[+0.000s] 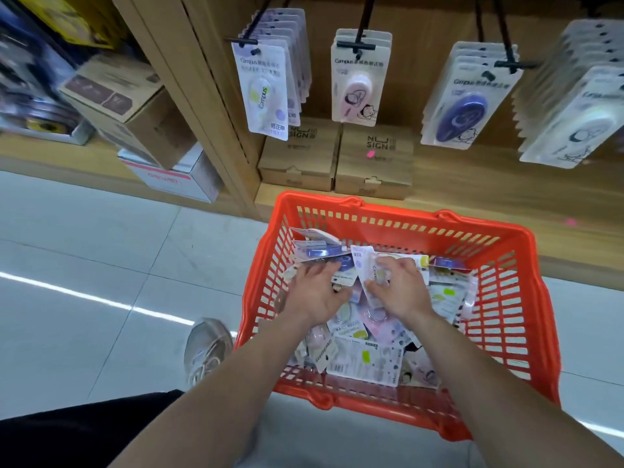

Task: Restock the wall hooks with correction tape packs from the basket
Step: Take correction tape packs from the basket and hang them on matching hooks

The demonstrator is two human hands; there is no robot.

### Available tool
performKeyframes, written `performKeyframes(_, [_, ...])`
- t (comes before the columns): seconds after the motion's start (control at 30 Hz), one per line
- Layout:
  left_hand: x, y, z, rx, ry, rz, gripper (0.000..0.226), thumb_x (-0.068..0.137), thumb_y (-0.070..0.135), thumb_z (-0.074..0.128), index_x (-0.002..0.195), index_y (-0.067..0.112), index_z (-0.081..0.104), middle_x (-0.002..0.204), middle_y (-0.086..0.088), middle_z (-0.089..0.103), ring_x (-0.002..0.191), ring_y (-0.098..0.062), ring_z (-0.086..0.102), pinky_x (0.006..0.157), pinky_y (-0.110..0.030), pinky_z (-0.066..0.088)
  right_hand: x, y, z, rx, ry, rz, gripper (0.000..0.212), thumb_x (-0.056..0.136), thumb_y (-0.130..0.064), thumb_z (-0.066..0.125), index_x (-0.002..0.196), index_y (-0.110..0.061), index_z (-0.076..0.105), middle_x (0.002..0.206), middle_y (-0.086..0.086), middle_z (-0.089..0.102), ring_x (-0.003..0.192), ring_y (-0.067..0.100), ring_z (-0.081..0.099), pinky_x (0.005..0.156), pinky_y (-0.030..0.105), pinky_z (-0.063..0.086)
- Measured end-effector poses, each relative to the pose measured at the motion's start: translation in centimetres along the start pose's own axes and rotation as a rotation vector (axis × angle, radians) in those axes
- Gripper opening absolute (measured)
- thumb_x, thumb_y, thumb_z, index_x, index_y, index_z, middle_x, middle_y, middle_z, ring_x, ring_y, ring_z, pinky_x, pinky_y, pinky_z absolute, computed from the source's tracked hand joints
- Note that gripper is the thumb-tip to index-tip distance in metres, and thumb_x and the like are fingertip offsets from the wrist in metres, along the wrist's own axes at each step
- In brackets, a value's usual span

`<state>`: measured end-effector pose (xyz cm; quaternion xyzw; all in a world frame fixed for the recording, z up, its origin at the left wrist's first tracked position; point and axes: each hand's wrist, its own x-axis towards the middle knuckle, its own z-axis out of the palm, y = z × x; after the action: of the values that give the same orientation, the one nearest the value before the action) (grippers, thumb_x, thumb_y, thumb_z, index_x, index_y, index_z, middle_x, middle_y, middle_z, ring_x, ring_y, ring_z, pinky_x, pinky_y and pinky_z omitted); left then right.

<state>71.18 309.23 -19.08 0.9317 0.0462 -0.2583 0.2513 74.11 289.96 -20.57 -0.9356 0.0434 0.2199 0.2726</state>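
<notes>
Two hands in 1 orange basket [405, 218] on shop floor, heaped w/ correction tape packs [366, 361]. The left hand [315, 295] is flat, fingers spread on pile; right hand [400, 292] pinches 1 pack [365, 265]. Above: 4 wall hooks [356, 45], all stocked; 2 kraft boxes [374, 163] beneath.

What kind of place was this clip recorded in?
Most likely a stationery shop aisle: correction tape packs hang in rows on black wall hooks, cardboard boxes sit on the wooden shelf below, and an orange basket holding more packs stands on the tiled floor.
</notes>
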Motion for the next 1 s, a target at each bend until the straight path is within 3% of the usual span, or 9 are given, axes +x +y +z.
performKeyframes(0.17, [0.5,0.5,0.1,-0.053,0.025,-0.037,0.041,0.094,0.056,0.055,0.13,0.035,0.057,0.144,0.001,0.055,0.134,-0.027,0.032,0.11,-0.043,0.033,0.9,0.0,0.9,0.155,-0.032,0.002,0.084,0.085,-0.035,0.079,0.156,-0.024,0.036,0.145,0.007,0.047,0.124,0.026,0.058,0.102,0.043,0.049])
performKeyframes(0.37, [1.3,0.2,0.4,-0.287,0.172,-0.135,0.018,0.092,0.049,0.066,0.089,0.036,0.054,0.101,0.004,0.066,0.11,-0.023,0.052,0.09,-0.034,0.04,1.3,0.4,1.2,0.279,-0.121,0.048,0.065,0.068,-0.035,0.088,0.127,-0.021,0.062,0.126,0.007,0.059,0.103,0.021,0.064,0.085,0.04,0.056])
performKeyframes(0.47, [0.9,0.7,0.7,-0.478,0.196,-0.183,0.028,0.086,0.034,0.08,0.095,0.034,0.053,0.097,0.008,0.061,0.094,-0.016,0.06,0.082,-0.034,0.053,1.2,0.7,1.1,0.386,-0.13,0.03,0.064,0.071,-0.026,0.092,0.126,-0.028,0.059,0.122,0.002,0.056,0.102,0.015,0.06,0.07,0.025,0.05])
performKeyframes(0.53, [0.4,1.3,0.9,-0.538,0.18,-0.195,0.038,0.083,0.026,0.085,0.099,0.033,0.052,0.095,0.011,0.059,0.085,-0.009,0.059,0.077,-0.031,0.054,1.0,0.9,1.2,0.42,-0.131,0.005,0.061,0.073,-0.021,0.092,0.121,-0.033,0.057,0.122,-0.002,0.055,0.106,0.013,0.058,0.073,0.024,0.047])
performKeyframes(0.67, [-0.2,2.1,0.9,-0.64,0.078,-0.198,0.045,0.086,0.012,0.081,0.121,0.022,0.053,0.081,0.008,0.06,0.077,-0.014,0.062,0.076,-0.035,0.056,0.3,0.7,0.9,0.586,-0.167,0.056,0.061,0.073,-0.021,0.091,0.118,-0.042,0.057,0.111,0.003,0.068,0.094,0.022,0.072,0.08,0.051,0.061])
performKeyframes(0.73, [-0.5,2.1,0.8,-0.62,0.057,-0.165,0.027,0.092,0.006,0.073,0.115,0.014,0.064,0.081,0.005,0.064,0.08,-0.017,0.065,0.082,-0.036,0.058,-0.3,0.7,0.5,0.641,-0.135,0.079,0.064,0.072,-0.022,0.093,0.121,-0.039,0.055,0.104,0.006,0.07,0.089,0.024,0.074,0.079,0.052,0.062])
performKeyframes(0.83, [-1.5,2.1,0.3,-0.639,0.084,-0.141,0.016,0.097,-0.001,0.063,0.112,-0.006,0.069,0.076,0.002,0.061,0.069,-0.007,0.055,0.067,-0.011,0.047,-1.6,0.6,-0.6,0.763,-0.087,0.119,0.072,0.072,-0.016,0.094,0.128,-0.023,0.049,0.105,0.003,0.071,0.093,0.02,0.073,0.077,0.039,0.06])
performKeyframes(0.93, [-2.6,2.3,-1.1,-0.752,0.152,-0.17,0.023,0.101,0.001,0.057,0.121,-0.007,0.065,0.103,-0.016,0.07,0.08,-0.016,0.058,0.059,-0.005,0.042,-2.7,0.7,-2.1,0.815,-0.089,0.107,0.052,0.078,-0.018,0.09,0.122,-0.02,0.061,0.11,0.002,0.076,0.095,0.017,0.074,0.078,0.032,0.059])
performKeyframes(1.0, [-3.7,2.9,-2.3,-0.833,0.155,-0.196,0.022,0.102,0.007,0.054,0.121,0.002,0.065,0.11,-0.018,0.071,0.086,-0.023,0.059,0.062,-0.015,0.046,-3.8,0.2,-3.2,0.864,-0.106,0.095,0.037,0.087,-0.022,0.082,0.119,-0.023,0.064,0.114,0.002,0.075,0.098,0.017,0.072,0.085,0.035,0.056])
